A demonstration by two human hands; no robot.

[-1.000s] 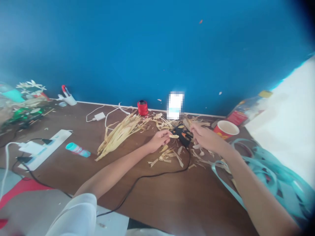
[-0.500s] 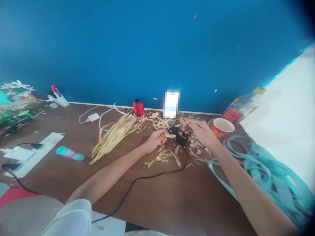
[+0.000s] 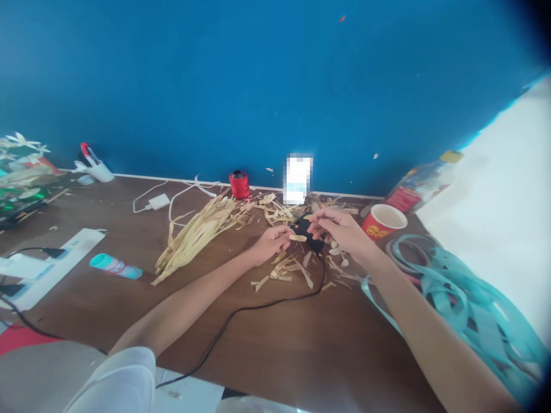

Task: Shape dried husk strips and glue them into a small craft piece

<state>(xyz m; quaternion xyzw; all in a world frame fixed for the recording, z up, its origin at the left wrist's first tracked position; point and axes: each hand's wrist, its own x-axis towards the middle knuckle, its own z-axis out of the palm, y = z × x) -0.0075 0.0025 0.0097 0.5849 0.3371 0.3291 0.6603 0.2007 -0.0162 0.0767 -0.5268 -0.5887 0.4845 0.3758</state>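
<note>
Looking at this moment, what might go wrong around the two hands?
The black cord crosses the table to the dark object near the right hand; if caught, it might drag that object. The red cup stands close to that hand and could be knocked. The thin pale strip pinched in the left hand might slip among similar scraps.

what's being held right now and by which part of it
The left hand pinches a small pale strip by its left end. Whether the right hand holds anything cannot be told.
</note>
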